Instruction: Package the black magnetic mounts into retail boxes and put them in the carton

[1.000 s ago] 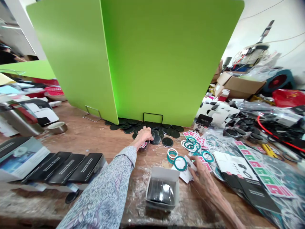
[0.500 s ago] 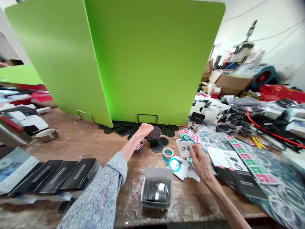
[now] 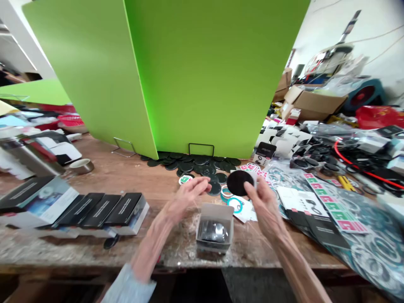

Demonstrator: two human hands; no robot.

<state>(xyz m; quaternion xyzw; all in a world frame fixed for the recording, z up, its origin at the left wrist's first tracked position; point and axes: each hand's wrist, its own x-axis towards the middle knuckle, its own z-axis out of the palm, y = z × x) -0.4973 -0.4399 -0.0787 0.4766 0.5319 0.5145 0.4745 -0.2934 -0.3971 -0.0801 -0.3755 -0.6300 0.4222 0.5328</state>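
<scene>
My right hand (image 3: 264, 200) pinches a black disc (image 3: 238, 183) between thumb and fingers. A white card (image 3: 253, 179) shows partly behind the disc, in the same hand. My left hand (image 3: 192, 191) is slightly blurred, with its fingers stretched loosely to the right and nothing visible in them. Below and between both hands stands an open small box (image 3: 215, 207) with a shiny black object (image 3: 214, 231) inside. Behind my left hand lie a round sticker (image 3: 186, 179) and many dark discs (image 3: 202, 169) spread along the table.
Green panels (image 3: 208, 75) on wire stands rise at the back. Several closed black boxes (image 3: 124, 210) and a roll of tape (image 3: 81, 166) are on the left. Teal rings (image 3: 235, 205), printed cards (image 3: 303, 204), sticker strips (image 3: 331, 204) and a plastic sheet (image 3: 369, 235) cover the right side.
My left hand has drawn back from the dark discs toward me. The black disc is now in my right hand together with the card. The camera view has shifted a little.
</scene>
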